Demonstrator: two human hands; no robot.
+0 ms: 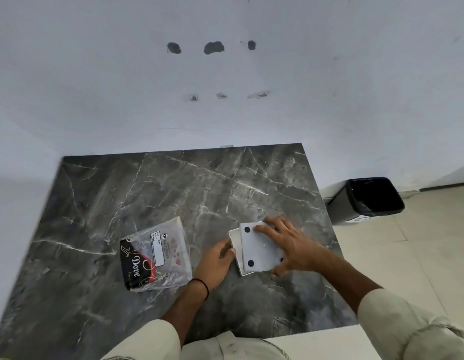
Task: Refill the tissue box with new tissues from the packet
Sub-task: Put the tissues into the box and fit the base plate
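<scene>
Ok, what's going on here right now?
A person has a white square tissue box bottom up on the dark marble table. The right hand presses on its base panel with black round feet; the left hand holds the box's left edge. The clear plastic tissue packet lies apart, to the left.

white box, black dots; grey marbled table.
</scene>
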